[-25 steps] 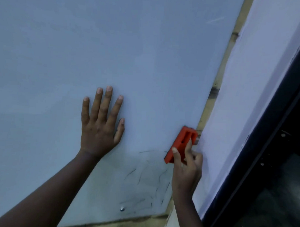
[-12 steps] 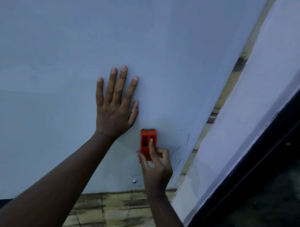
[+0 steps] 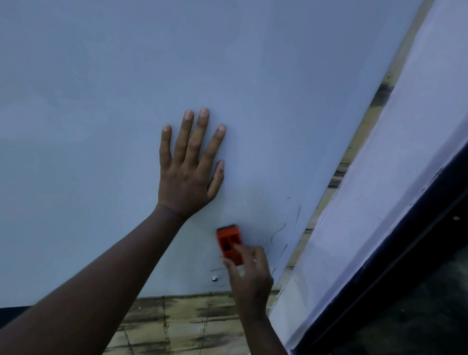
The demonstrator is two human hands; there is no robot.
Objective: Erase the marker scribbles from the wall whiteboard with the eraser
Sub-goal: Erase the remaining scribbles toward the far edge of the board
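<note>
We see stained, yellowish tiles point(image 3: 185, 327) below the board, a small silver screw head point(image 3: 214, 279) near its lower edge, and a dark-framed glass panel point(image 3: 419, 303) at right.

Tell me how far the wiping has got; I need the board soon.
Mostly done: the pale grey wall whiteboard looks clean across its wide upper area. In hand: the right hand grips the orange block eraser against the lower corner, while the left hand rests flat on the board. Left: thin dark marker strokes near the right edge.
</note>
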